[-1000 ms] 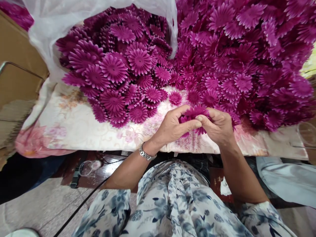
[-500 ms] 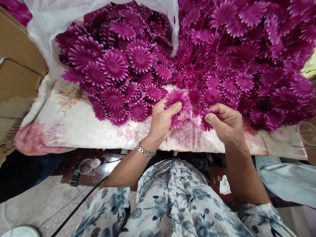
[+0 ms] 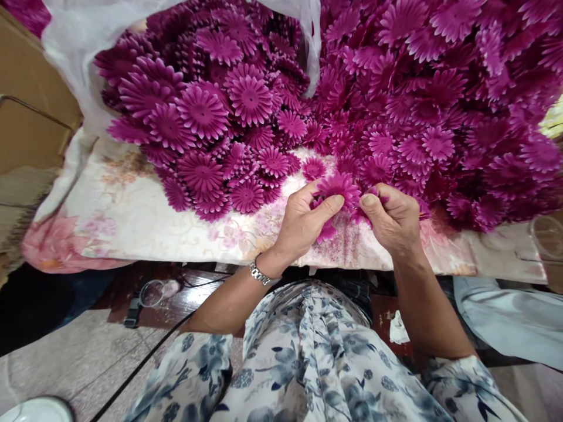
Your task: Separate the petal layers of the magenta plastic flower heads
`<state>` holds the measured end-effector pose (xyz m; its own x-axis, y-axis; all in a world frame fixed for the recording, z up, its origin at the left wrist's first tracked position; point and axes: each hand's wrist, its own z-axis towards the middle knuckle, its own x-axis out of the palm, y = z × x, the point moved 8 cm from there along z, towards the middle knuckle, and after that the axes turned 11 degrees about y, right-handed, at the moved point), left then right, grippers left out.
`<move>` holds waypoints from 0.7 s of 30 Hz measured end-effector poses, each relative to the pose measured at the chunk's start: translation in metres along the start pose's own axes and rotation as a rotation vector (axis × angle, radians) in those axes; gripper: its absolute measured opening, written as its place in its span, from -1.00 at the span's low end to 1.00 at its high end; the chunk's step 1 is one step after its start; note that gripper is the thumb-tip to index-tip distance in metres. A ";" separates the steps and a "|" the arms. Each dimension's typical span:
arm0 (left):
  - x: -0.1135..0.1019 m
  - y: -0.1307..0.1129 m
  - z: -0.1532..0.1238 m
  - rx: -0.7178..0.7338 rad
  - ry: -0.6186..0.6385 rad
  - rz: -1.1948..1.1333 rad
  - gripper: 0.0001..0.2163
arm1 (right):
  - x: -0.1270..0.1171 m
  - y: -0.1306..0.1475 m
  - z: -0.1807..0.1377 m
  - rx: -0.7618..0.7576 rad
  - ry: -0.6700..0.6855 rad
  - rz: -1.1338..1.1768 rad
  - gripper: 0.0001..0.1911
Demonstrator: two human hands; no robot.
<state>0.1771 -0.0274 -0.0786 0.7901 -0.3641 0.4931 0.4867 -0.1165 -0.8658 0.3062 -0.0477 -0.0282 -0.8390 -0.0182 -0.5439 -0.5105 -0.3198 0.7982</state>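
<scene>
My left hand (image 3: 305,223), with a metal watch (image 3: 259,272) at the wrist, is closed on magenta artificial flower heads (image 3: 339,187). The thumb lies over them, and more petals stick out below the fingers. Close by on the right, my right hand (image 3: 393,220) pinches a smaller magenta flower piece (image 3: 360,218), mostly hidden by thumb and finger. The two hands nearly meet, their petals side by side; whether they touch I cannot tell. Just beyond my left hand, a small flower head (image 3: 314,168) lies on the flowered cloth (image 3: 176,237).
Stacked flower heads (image 3: 204,114) spill from a white plastic bag (image 3: 73,64) at the left. A large loose heap of petal pieces (image 3: 440,99) covers the right. Purple specks dot the cloth under my hands. A cardboard box (image 3: 35,88) stands at far left.
My left hand has moved right with its flower heads, closing the gap to my right hand, which shifted slightly left. A small flower head now shows on the cloth behind the left hand.
</scene>
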 end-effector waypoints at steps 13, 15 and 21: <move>0.007 -0.001 0.000 -0.109 0.123 0.338 -0.98 | 0.016 -0.011 -0.004 0.059 0.195 0.229 -0.65; 0.003 -0.001 -0.001 -0.116 0.074 0.323 -0.98 | 0.021 -0.016 -0.006 0.082 0.251 0.385 -0.75; -0.003 0.003 -0.004 -0.096 0.002 0.242 -0.96 | 0.019 -0.025 -0.013 0.126 0.151 0.453 -0.87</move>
<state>0.1749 -0.0301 -0.0834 0.8783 -0.3943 0.2705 0.2459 -0.1128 -0.9627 0.3057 -0.0521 -0.0621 -0.9500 -0.2688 -0.1589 -0.1273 -0.1313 0.9831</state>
